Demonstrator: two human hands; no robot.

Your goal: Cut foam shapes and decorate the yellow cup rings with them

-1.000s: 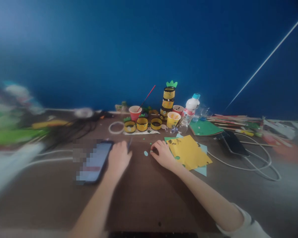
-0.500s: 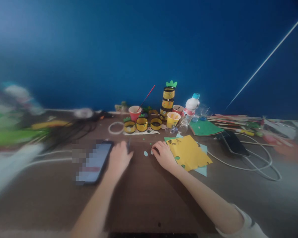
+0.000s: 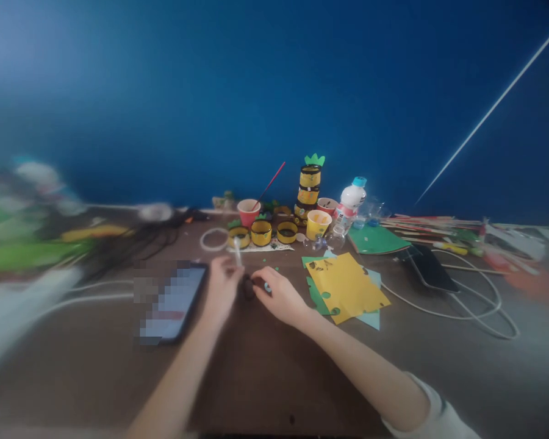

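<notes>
My left hand (image 3: 223, 285) is closed on a slim, pale stick (image 3: 238, 251) that stands up between its fingers; its kind is too blurred to tell. Close to its right is my right hand (image 3: 281, 297), thumb and fingertips drawn together just above the table; anything pinched there is too small to make out. A small pale blue paper piece (image 3: 268, 286) shows at the right hand's fingers. Beyond both hands stand low yellow rings with black edges (image 3: 261, 232) on a white strip. Yellow paper (image 3: 348, 288) with holes lies right of my right hand, over green and light blue sheets.
A phone (image 3: 176, 305) lies left of my left hand. Behind are a red cup (image 3: 249, 211) with a red stick, a banded yellow tower (image 3: 308, 196), a yellow cup (image 3: 319, 225) and a bottle (image 3: 350, 204). Another dark phone (image 3: 427, 268) and white cables lie at right.
My right hand has moved left from beside the yellow paper, towards my left hand. The pale stick now stands up from my left hand. The yellow paper has shifted slightly, showing more green beneath.
</notes>
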